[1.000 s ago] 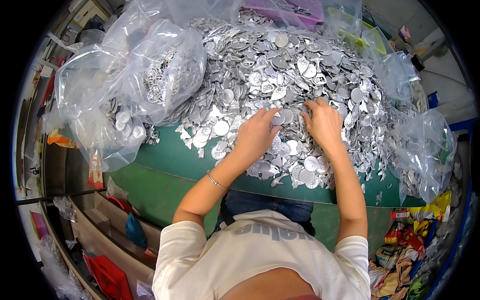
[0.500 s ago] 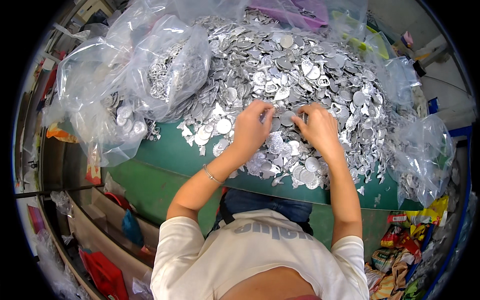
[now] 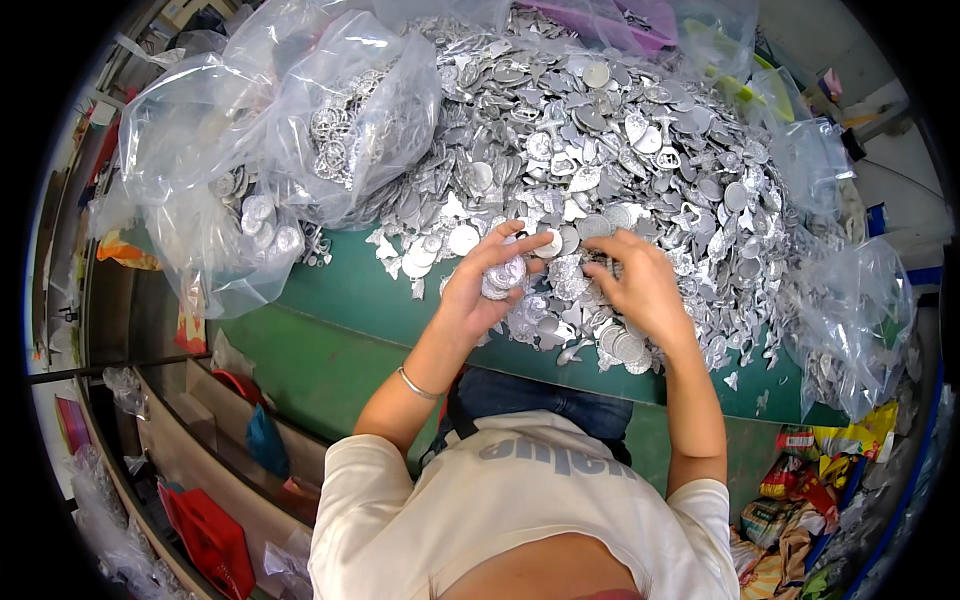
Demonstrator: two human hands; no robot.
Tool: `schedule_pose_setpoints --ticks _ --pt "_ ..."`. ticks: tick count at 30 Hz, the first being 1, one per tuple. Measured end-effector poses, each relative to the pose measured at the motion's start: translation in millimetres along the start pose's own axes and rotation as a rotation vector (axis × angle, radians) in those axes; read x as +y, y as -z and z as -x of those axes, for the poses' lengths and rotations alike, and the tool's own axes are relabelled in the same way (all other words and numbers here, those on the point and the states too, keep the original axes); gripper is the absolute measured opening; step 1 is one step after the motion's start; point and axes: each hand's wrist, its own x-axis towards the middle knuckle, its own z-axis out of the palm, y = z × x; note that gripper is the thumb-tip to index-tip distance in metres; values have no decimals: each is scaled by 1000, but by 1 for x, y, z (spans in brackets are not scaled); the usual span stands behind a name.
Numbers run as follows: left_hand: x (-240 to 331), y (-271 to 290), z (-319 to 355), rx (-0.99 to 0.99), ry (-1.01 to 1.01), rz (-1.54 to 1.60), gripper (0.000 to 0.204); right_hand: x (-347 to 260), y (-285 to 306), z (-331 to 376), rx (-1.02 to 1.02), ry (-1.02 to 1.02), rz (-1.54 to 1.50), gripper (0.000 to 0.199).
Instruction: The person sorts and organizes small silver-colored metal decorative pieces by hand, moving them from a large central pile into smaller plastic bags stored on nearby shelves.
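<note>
A big heap of silver-coloured metal pieces [image 3: 600,130], flat discs and small ornamental shapes, spreads over the green table [image 3: 340,280]. My left hand [image 3: 478,285] is turned partly palm up at the heap's near edge. Its curled fingers hold a few round metal pieces [image 3: 503,277] against the palm. My right hand [image 3: 640,285] reaches over the near part of the heap, thumb and forefinger apart beside some discs. A grey disc [image 3: 593,228] lies just past its fingertips. Nothing shows between those fingers.
Clear plastic bags [image 3: 370,110] with metal pieces stand at the left, and another bag [image 3: 850,320] lies at the right. A purple tray [image 3: 620,22] sits at the back. Coloured packets [image 3: 800,490] fill the lower right; a red bag [image 3: 210,535] is at lower left.
My left hand has turned palm up and drawn slightly nearer, showing the round pieces in it. My right hand has shifted a little nearer. The view has moved slightly.
</note>
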Motion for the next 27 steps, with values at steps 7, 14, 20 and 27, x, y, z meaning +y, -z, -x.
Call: schedule_pose_setpoints --ticks 7,14,20,27 --pt "-9 11 8 28 -87 -184 14 -9 -33 7 102 37 125 26" --pt "-3 16 9 39 -786 -1471 33 1 -13 16 35 -119 -26 11" --pt "15 -7 -35 250 -794 -1859 39 5 -19 10 51 -118 -462 11" --pt "15 -1 -42 213 -801 -1922 29 5 -13 17 29 -228 -503 14"
